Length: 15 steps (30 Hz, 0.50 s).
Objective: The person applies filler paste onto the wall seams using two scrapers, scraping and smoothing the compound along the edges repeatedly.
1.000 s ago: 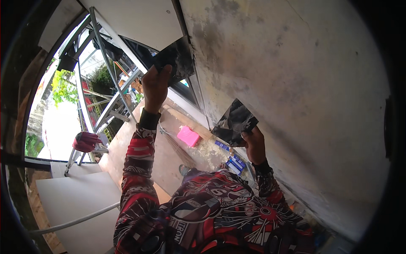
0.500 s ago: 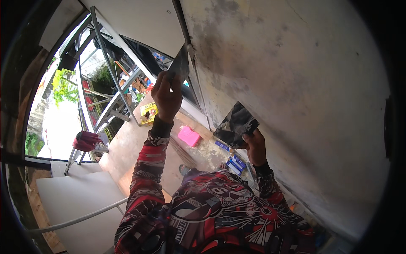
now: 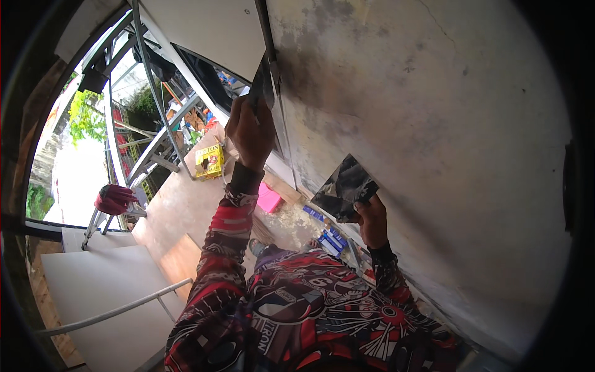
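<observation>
One dark flat plate [image 3: 264,85] is gripped at its lower end by the left hand [image 3: 251,135], nearly edge-on beside the stained wall [image 3: 434,124]; contact with the wall cannot be determined. A second dark plate [image 3: 344,188], positioned lower, is clamped at its lower right corner by the right hand [image 3: 371,227], thumb on the mottled face. Below, a yellow box [image 3: 211,161] and a pink object [image 3: 268,199] rest on the floor [image 3: 176,204].
</observation>
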### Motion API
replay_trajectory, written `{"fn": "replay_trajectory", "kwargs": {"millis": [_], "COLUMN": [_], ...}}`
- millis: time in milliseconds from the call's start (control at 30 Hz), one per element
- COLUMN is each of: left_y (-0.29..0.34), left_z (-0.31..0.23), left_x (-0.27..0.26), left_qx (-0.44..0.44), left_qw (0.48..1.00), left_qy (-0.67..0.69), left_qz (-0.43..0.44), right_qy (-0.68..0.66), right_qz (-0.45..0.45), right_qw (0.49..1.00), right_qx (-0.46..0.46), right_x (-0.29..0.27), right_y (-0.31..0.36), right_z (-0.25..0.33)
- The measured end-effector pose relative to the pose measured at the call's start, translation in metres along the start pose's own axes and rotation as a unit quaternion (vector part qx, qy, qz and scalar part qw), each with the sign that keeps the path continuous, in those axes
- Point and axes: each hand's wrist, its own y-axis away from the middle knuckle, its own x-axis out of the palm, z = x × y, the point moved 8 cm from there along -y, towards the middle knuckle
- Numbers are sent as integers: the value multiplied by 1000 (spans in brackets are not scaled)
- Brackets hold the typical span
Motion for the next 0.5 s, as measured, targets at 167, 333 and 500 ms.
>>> {"fn": "replay_trajectory", "kwargs": {"millis": [167, 333, 500], "left_y": [2, 8, 9], "left_z": [-15, -13, -20], "left_x": [3, 7, 6], "left_qx": [26, 26, 28], "left_qw": [1000, 999, 999], "left_qy": [-10, -42, -38], "left_qz": [-4, -4, -3], "right_qy": [1, -8, -20], "right_qz": [16, 22, 33], "right_qw": [1000, 999, 999], "right_qx": [13, 28, 33], "right_x": [-3, 2, 0], "right_y": [1, 1, 2], "right_z": [-1, 1, 0]}}
